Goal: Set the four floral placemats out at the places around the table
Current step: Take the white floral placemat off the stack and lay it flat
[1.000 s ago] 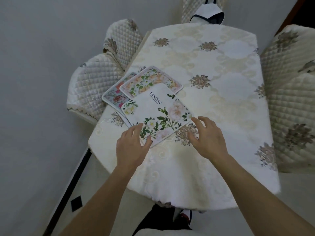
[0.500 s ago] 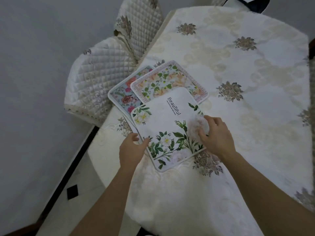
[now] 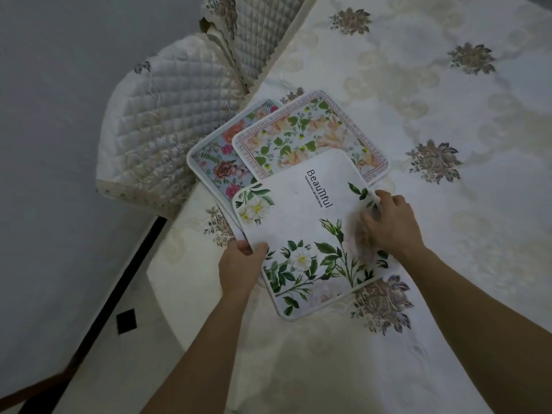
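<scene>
Bare forearms reach in from the near edge over a cream embroidered tablecloth (image 3: 418, 339). The left hand (image 3: 239, 264) pinches the left edge of the top placemat (image 3: 301, 234), thumb on its face and fingers curled underneath. The right hand (image 3: 388, 225) grips the mat's right edge near its far corner, fingers bent over the border. This white mat, printed with green leaves, pale blossoms and the word "Beautiful", lies askew on top of the pile near the table's left side. Beyond it, partly covered, sits a peach-flowered placemat (image 3: 310, 135) with a lettered border, and under that a blue placemat (image 3: 218, 162) with red blooms. A fourth cannot be made out. Farther left stands a quilted chair (image 3: 167, 115), just beside the table
</scene>
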Demonstrator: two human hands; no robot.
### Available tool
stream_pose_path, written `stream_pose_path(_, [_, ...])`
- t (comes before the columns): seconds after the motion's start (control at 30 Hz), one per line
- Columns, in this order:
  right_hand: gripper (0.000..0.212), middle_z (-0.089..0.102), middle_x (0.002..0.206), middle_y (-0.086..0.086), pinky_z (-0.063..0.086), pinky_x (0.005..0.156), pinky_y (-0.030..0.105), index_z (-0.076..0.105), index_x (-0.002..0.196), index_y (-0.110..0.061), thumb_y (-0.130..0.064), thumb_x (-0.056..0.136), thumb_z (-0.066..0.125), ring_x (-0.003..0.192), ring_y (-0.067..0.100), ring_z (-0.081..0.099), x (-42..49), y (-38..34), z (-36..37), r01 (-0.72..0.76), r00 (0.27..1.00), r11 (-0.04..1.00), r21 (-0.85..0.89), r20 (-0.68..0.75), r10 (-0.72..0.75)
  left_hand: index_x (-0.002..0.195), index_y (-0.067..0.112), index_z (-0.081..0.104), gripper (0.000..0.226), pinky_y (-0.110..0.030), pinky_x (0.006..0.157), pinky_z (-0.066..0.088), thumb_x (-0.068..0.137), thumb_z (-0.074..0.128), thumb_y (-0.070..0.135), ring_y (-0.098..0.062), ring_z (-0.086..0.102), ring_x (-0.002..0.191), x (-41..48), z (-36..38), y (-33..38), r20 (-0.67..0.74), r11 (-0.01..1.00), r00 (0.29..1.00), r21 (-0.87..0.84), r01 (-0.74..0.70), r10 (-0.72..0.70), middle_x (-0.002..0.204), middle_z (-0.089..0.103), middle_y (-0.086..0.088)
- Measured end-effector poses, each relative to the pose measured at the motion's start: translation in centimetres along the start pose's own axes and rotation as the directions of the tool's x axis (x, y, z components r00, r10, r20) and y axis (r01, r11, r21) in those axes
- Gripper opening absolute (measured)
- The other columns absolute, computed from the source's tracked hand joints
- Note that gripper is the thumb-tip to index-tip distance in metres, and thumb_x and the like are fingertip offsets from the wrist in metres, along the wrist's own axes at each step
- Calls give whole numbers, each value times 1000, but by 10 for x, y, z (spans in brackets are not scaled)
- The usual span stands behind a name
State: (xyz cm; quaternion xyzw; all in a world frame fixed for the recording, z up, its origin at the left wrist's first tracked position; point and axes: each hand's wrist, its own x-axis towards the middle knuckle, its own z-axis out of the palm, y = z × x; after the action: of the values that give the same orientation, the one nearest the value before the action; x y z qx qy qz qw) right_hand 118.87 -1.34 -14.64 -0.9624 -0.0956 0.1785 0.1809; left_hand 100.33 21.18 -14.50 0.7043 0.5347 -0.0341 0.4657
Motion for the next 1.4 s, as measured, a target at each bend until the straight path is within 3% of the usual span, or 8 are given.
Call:
stream_pose_path(0.2, [48,51,121,27,41,91,46,51,131,-3,-32,93,55,112,42,47,7,-2,4,-98,994,993,62,48,95,99,21,65,21,-34,79,51,87,69,38,-21,65,89,7,7,3,83,998,995,-35,-56,59,93,68,1])
stream_pose_path(0.33, [27,59,96,12,37,65,34,57,104,-7,-32,94,54,85,32,56,0,1,2,-149,989,956,254,57,139,106,22,58,14,-30,75,52,94,65,25,-13,64,88,-3,10,10,48,973,980,-141,-184,193,97,66,3])
stream_pose_path(0.5, [23,52,80,-1,33,54,30,48,101,-7,-30,102,45,70,18,49,-25,10,-1,-178,984,910,375,65,165,109,13,52,14,-26,67,48,101,56,23,-9,59,78,-13,16,19,33,932,948,-195,-305,317,88,60,7])
stream_pose_path(1.07, [19,54,80,-2,32,52,28,50,101,-11,-30,102,46,67,9,48,-127,131,-44,-292,854,748,596,-189,484,120,20,54,20,-28,80,52,101,55,28,-11,66,98,-74,111,58,306,841,783,-188,-507,541,103,65,10])
stream_pose_path(1.17, [22,55,81,-1,35,54,28,52,103,-9,-30,102,47,69,14,49,-140,165,-53,-296,819,718,630,-220,530,112,31,54,12,-20,76,53,101,55,25,0,65,93,-96,137,68,349,827,749,-231,-513,563,99,64,17])
stream_pose_path(1.23, [24,55,82,-1,36,55,27,53,106,-7,-29,102,47,70,15,49,-147,187,-59,-296,804,702,648,-228,549,104,36,54,11,-28,79,55,102,54,25,-8,66,94,-111,155,74,377,824,733,-233,-516,566,97,65,14])
stream_pose_path(1.3, [24,54,81,-1,34,54,26,53,106,-6,-28,102,47,68,12,47,-152,207,-67,-298,802,698,651,-226,554,104,27,55,2,-36,83,55,102,54,27,-11,64,89,-125,172,78,381,822,729,-223,-524,568,94,65,8])
stream_pose_path(1.4, [23,54,78,-3,33,53,26,53,107,-7,-28,103,47,66,8,47,-153,233,-79,-280,802,688,670,-230,551,107,18,55,10,-30,80,52,102,53,27,-10,64,89,-147,194,86,388,826,731,-227,-515,562,94,66,5])
